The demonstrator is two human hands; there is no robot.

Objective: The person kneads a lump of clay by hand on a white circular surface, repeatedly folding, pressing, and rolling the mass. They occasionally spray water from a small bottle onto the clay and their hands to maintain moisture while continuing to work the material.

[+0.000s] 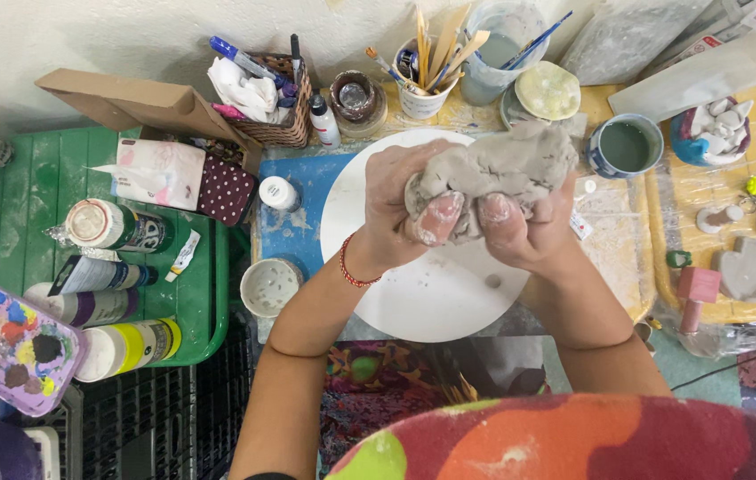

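both hands, left hand [396, 209] and right hand [533, 222], are clenched around a grey clay lump [493, 169], thumbs pressing in, held above the white round board [413, 284] on the counter [293, 231], with a brush cup [422, 89] beyond.

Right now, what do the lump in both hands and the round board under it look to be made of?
Lump: soft grey clay, matte and damp-looking; creased and dented, with grey smears on the fingers. Round board: smooth white disc, matte, with grey smudges; could be plaster, plastic or coated wood, I cannot tell which.
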